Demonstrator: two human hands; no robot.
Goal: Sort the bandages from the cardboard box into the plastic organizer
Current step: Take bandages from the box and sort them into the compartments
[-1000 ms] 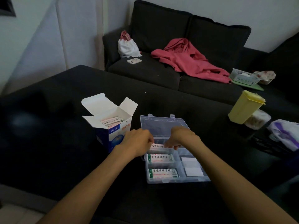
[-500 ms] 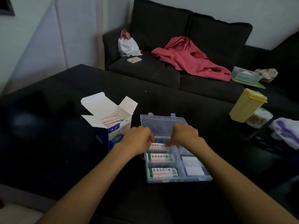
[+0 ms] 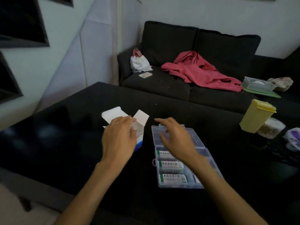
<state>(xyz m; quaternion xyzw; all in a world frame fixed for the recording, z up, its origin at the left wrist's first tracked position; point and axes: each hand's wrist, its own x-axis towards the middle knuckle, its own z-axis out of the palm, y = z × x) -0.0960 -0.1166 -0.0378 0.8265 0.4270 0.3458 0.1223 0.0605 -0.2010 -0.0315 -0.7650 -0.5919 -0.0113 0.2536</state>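
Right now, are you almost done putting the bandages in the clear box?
Partly. Three bandage packs already lie in the left compartments of the plastic organizer. Nothing is being carried: the left hand reaches open over the cardboard box, and the right hand hovers open above the organizer. Whether more bandages wait in the box can't be seen; the hand hides its inside.

Three bandage packs (image 3: 171, 164) in the plastic organizer (image 3: 178, 185) carry a green end stripe and a row of dark printed characters, too blurred to read; the print on the cardboard box (image 3: 138, 129) is also illegible
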